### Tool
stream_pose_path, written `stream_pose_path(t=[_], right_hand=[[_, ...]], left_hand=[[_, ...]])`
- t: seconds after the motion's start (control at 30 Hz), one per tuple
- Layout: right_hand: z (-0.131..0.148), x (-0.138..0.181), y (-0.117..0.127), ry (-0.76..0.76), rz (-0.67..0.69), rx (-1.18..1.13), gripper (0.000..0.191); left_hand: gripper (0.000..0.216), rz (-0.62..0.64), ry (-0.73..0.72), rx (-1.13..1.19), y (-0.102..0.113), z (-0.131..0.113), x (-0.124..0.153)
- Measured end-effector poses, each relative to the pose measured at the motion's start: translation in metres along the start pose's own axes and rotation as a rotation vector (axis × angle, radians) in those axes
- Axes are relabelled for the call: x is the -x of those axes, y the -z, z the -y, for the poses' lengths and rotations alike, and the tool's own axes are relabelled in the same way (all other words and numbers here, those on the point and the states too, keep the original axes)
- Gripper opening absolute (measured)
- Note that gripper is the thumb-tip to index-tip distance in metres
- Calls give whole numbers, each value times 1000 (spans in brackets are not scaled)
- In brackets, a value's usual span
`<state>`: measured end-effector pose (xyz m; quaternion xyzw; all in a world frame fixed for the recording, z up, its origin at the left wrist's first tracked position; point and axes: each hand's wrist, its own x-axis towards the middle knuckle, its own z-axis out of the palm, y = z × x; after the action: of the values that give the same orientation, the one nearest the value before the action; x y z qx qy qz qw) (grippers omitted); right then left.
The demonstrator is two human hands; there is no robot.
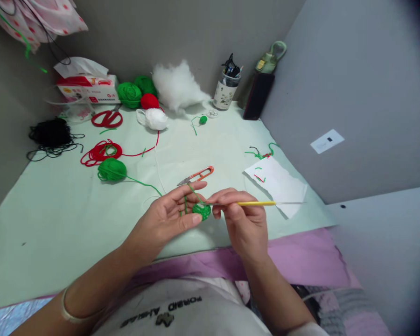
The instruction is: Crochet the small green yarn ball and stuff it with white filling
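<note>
A small round green crochet piece (201,212) is pinched between the thumb and fingers of my left hand (168,214). Green yarn passes over the raised index finger of that hand and down to the piece. In my right hand (243,214) is a crochet hook with a yellow grip (257,203), held level. Its metal tip meets the upper edge of the green piece; whether it sits inside a stitch I cannot tell. From the left, a strand runs toward my left hand from a green yarn ball (112,170). Orange thread snips (197,176) lie just beyond my fingers.
Torn white paper (278,186) with yarn scraps lies at right. Behind are white stuffing (180,86), a pen cup (227,88), a phone (259,95), a white yarn ball (156,119), red scissors (107,119), black yarn (51,133) and a tissue pack (91,88). Grey walls border the table.
</note>
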<state>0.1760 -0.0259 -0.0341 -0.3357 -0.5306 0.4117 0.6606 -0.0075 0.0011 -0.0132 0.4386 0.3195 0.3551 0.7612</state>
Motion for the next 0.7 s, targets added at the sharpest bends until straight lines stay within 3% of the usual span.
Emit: stream_pose_path(t=[0.37,0.7], right_hand=[[7,-6,11,-64,114,-42,18],[22,-4,13,259,235,445,21]], left_hand=[[49,10,-2,-22,1,-1,-1],[52,-111,-16,-84,-4,0,-1]])
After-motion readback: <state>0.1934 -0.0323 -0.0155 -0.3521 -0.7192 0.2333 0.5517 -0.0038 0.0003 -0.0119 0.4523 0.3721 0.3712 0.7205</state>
